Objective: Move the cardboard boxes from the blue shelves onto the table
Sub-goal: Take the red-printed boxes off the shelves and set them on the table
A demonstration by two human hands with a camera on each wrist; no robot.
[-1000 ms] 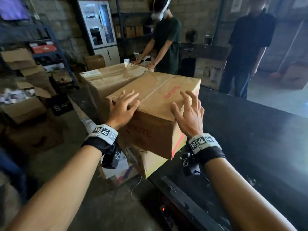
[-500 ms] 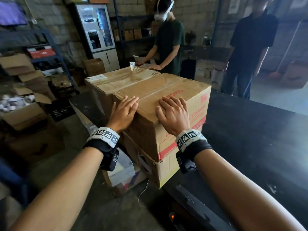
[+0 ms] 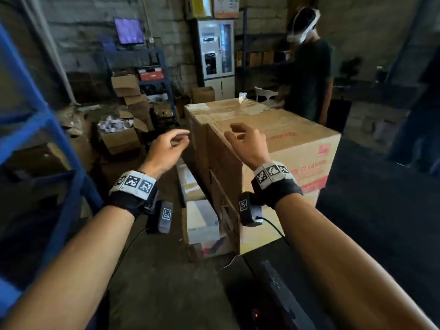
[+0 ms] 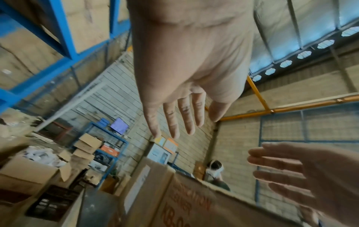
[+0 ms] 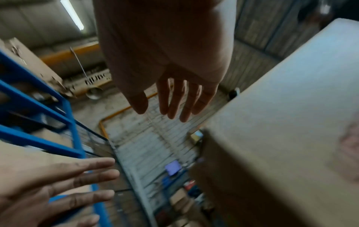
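Observation:
A cardboard box with red print (image 3: 297,144) sits on top of another box at the left end of the black table (image 3: 381,210). A second taped box (image 3: 226,110) stands right behind it. My left hand (image 3: 171,144) hovers left of the stack, fingers relaxed and empty. Over the near box's left top corner floats my right hand (image 3: 245,141), also empty and not touching. The wrist views show both palms open: left hand (image 4: 174,119) and right hand (image 5: 174,104). Blue shelves (image 3: 35,120) stand at my left with more boxes (image 4: 87,30) on them.
A person in a dark shirt with a headset (image 3: 309,75) stands beyond the boxes, and another person (image 3: 423,115) is at the right edge. Open cartons (image 3: 119,136) and a small blue rack (image 3: 152,75) crowd the floor ahead on the left.
Both hands lifted off the top of the red-printed box and drew back, fingers relaxing. The box stays on the stack. My view swung left, bringing the blue shelves into sight.

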